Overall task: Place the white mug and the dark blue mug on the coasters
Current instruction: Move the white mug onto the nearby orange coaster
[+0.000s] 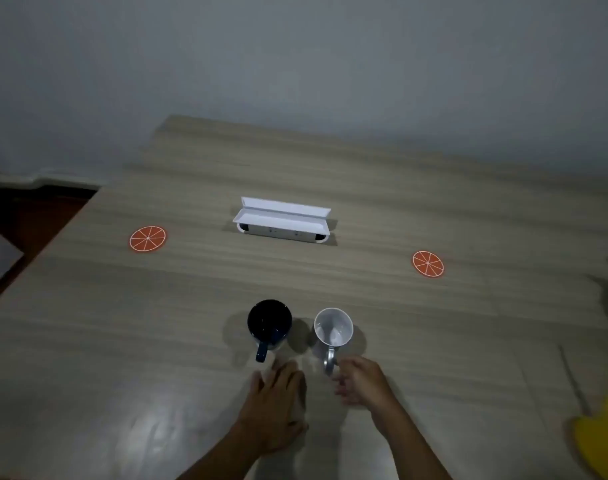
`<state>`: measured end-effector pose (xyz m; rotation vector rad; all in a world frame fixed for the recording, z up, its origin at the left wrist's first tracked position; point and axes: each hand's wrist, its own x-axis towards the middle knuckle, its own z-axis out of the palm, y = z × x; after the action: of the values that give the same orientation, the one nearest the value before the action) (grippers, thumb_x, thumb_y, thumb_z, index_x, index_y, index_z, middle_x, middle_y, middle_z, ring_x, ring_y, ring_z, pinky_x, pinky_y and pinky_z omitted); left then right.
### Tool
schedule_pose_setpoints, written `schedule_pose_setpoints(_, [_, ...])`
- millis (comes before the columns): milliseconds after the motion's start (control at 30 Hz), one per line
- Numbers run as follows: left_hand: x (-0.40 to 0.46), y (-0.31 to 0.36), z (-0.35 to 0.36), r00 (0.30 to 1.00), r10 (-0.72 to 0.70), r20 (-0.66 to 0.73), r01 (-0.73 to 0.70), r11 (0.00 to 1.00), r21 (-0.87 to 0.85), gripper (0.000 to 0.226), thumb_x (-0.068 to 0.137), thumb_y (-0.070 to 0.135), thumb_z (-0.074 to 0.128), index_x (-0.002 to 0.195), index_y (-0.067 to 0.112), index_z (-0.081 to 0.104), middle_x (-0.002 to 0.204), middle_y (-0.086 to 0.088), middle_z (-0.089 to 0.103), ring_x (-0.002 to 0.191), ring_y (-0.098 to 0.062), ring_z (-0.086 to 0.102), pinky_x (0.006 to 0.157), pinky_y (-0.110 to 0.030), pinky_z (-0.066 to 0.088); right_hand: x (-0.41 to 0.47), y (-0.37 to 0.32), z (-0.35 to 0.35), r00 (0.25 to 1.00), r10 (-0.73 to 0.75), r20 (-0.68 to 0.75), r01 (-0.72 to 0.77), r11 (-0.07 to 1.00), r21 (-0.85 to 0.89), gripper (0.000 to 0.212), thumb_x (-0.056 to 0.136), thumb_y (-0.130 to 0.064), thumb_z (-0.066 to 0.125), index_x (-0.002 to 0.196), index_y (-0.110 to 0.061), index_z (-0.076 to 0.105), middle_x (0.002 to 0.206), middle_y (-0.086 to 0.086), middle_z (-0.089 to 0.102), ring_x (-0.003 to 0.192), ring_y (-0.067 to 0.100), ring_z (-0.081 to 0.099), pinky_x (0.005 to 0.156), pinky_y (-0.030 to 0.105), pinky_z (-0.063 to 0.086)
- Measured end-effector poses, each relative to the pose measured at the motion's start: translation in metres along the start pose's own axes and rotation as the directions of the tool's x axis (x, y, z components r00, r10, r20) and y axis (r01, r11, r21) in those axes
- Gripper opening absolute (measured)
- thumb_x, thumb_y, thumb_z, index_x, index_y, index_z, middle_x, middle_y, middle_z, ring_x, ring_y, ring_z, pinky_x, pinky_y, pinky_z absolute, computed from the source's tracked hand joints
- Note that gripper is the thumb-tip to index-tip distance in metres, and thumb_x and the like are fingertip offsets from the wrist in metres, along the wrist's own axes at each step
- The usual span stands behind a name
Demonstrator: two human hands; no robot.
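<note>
A dark blue mug (270, 323) stands upright on the wooden table (122, 341), handle toward me. Just right of it stands a white mug (333, 331), handle also toward me. My left hand (276, 396) hovers open just behind the blue mug's handle, apart from it. My right hand (361, 382) is at the white mug's handle with curled fingers touching it; the grip is not fully closed. One orange-slice coaster (147, 239) lies far left, another orange-slice coaster (428, 264) lies far right. Both are bare.
A white open box (282, 221) sits mid-table behind the mugs. A yellow object (604, 434) and a thin stick (572, 379) lie at the right edge. The table's left edge drops to dark floor (25, 216). A grey wall stands behind.
</note>
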<state>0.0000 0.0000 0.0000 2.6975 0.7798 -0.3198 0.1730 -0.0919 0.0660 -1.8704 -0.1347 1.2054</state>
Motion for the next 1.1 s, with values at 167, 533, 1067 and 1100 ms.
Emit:
schedule_pose_setpoints(167, [-0.001,-0.004,0.012,0.999,0.015,0.031,-0.013,0.997,-0.079,0.102,0.072,0.071,0.049,0.154,0.016,0.022,0.165,-0.002,0.019,0.151,-0.03,0.017,0.115,-0.064,0.016,-0.005,-0.001,0.014,0.988,0.039,0.151,-0.054,0.994,0.094,0.02,0.1,-0.027,0.059,0.109,-0.01,0.064,0.093,0.013,0.073,0.062,0.023,0.064,0.056,0.029,0.049])
schedule_pose_setpoints(533, [-0.002,0.006,0.0,0.994,0.011,0.104,-0.004,0.997,-0.072,0.094,0.087,0.057,0.05,0.157,0.016,0.001,0.168,-0.003,-0.007,0.152,-0.029,-0.013,0.118,-0.063,-0.002,-0.005,0.012,0.006,0.994,-0.034,0.105,0.007,0.97,0.242,0.021,0.1,-0.022,0.058,0.107,-0.003,0.065,0.079,0.014,0.075,0.083,0.03,0.073,0.067,0.034,0.056])
schedule_pose_setpoints(1067, [0.11,0.065,-0.024,0.994,0.047,0.101,-0.039,0.996,-0.082,0.104,0.085,0.072,0.046,0.156,0.016,-0.004,0.167,-0.006,-0.012,0.152,-0.03,-0.013,0.119,-0.061,0.001,0.03,0.007,-0.093,0.983,-0.118,-0.137,0.154,0.943,0.294,0.01,0.099,-0.019,0.061,0.099,-0.012,0.068,0.093,0.018,0.069,0.087,0.025,0.073,0.065,0.033,0.056])
schedule_pose_setpoints(1100, [0.123,0.068,-0.028,0.995,0.045,0.09,-0.037,0.995,-0.09,0.104,0.084,0.073,0.046,0.156,0.015,-0.003,0.167,-0.007,-0.01,0.152,-0.031,-0.011,0.119,-0.063,0.002,0.035,0.005,-0.1,0.982,-0.115,-0.15,0.156,0.942,0.297,0.011,0.099,-0.019,0.061,0.101,-0.012,0.068,0.096,0.018,0.069,0.087,0.025,0.073,0.065,0.032,0.056])
